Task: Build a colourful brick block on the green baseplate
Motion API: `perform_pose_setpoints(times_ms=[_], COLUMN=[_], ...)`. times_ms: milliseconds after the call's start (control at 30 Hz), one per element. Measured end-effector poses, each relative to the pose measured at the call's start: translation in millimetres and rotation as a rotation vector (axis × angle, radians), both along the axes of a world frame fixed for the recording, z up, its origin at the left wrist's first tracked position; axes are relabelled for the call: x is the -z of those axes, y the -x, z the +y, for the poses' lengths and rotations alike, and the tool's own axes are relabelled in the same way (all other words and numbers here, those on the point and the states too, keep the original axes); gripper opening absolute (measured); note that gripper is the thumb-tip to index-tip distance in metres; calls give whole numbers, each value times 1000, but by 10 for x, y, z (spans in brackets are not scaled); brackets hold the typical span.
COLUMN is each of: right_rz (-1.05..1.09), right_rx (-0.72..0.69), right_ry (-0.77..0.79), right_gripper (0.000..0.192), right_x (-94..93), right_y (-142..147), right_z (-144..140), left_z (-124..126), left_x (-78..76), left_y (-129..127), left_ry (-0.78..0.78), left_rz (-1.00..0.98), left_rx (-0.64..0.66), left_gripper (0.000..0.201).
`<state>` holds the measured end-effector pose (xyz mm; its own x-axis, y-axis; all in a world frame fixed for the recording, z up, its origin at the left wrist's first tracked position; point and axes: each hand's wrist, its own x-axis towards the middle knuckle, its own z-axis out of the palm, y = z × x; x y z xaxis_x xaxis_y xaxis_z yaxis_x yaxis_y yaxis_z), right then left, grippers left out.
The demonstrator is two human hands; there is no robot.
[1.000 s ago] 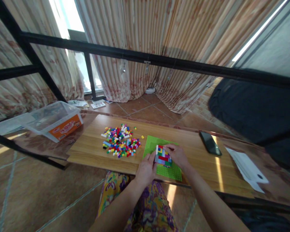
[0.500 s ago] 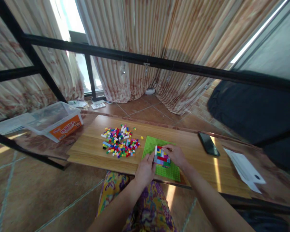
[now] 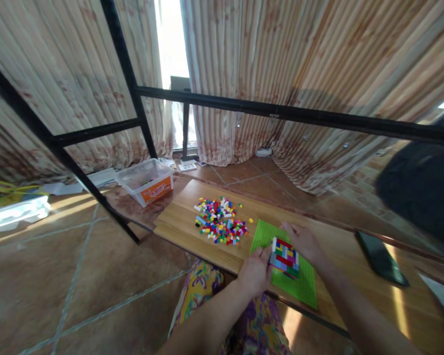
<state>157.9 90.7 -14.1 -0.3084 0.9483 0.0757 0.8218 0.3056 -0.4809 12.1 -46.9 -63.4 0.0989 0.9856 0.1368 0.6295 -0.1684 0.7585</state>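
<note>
Standing on a terracotta tiled floor, a low wooden tabletop (image 3: pixel 185 224) is framed by black metal bars (image 3: pixel 281 112), with striped curtains (image 3: pixel 281 59) hanging behind and bright light coming through a gap between them. One green baseplate (image 3: pixel 299 286) lies at the near edge of the tabletop, and one heap of loose small bricks (image 3: pixel 220 227) in many colours sits toward its left end, just beside the baseplate; the pieces are too small and too many to count. One dark phone (image 3: pixel 381 256) lies toward the right end, and one clear plastic tub (image 3: pixel 146 180) with an orange label rests off the left end. A single multicoloured brick block (image 3: pixel 284 256) stands on the baseplate. The left hand (image 3: pixel 255 271) is curled against the block's left side, fingers partly closed on it. The right hand (image 3: pixel 303 241) curves around the block's far and right side, fingers bent and touching it. Between them both hands grip the block over the baseplate.
</note>
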Motion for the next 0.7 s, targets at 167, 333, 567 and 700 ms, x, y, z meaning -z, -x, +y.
perform_pose_setpoints(times_ms=[167,333,567,700], right_rz=[-210,-408,-289,-131], right_rx=[-40,-26,-40,-67], right_ry=[-80,-75,-158,-252], right_gripper=[54,49,46,40], right_x=[-8,224,271,215], right_y=[459,662,548,597], right_z=[175,154,152,86], left_z=[2,17,20,16], left_x=[20,43,74,69], left_y=[-10,-22,-33,-30], left_ry=[2,13,4,-21], left_rz=[-20,-28,8,9], left_rx=[-9,4,-1,-12], left_gripper=[54,54,57,55])
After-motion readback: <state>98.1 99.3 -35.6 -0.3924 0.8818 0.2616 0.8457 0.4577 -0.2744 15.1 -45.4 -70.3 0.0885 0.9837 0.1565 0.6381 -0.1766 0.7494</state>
